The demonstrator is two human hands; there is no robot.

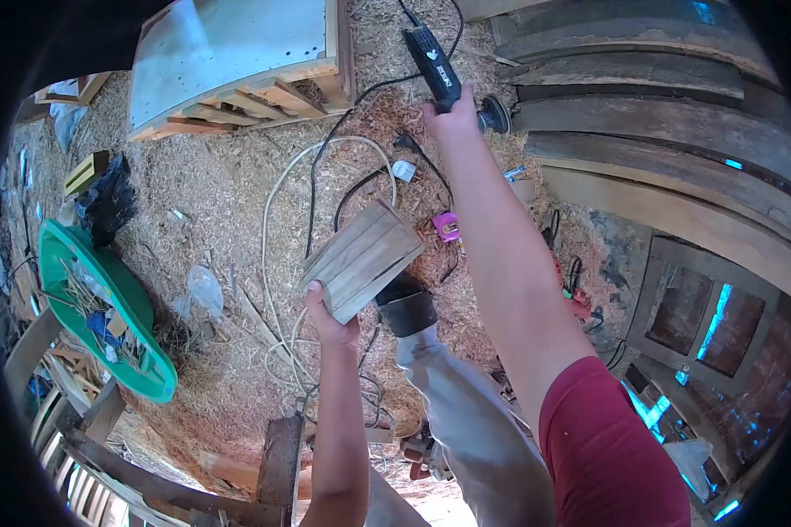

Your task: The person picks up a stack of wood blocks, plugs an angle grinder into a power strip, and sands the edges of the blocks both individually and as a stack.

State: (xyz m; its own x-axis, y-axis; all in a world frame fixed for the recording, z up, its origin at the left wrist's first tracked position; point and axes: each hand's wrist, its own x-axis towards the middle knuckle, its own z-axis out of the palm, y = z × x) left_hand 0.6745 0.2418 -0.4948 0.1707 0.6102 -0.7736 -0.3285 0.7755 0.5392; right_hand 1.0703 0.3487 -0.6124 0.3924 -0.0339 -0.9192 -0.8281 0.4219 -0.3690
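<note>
My left hand (pixel 330 321) grips the near edge of a small box-like wooden piece (pixel 360 255), thumb on its grained top face. The piece is held tilted above my boot (pixel 407 309). Stretched out ahead, my right hand (pixel 455 116) is wrapped round the front of a black angle grinder (pixel 432 63). A round disc (pixel 494 115) sits at the grinder's head, to the right of my fingers, apart from the wood. Whether the disc is spinning cannot be made out. The grinder's black cord runs back over the floor.
Wood shavings cover the floor. A pink tape measure (pixel 446 227), a white plug (pixel 403 170) and looping cables (pixel 268 220) lie close by. A pale-topped wooden crate (pixel 228 53) stands ahead left, a green basin (pixel 154 364) with scraps at left, stacked planks (pixel 633 119) at right.
</note>
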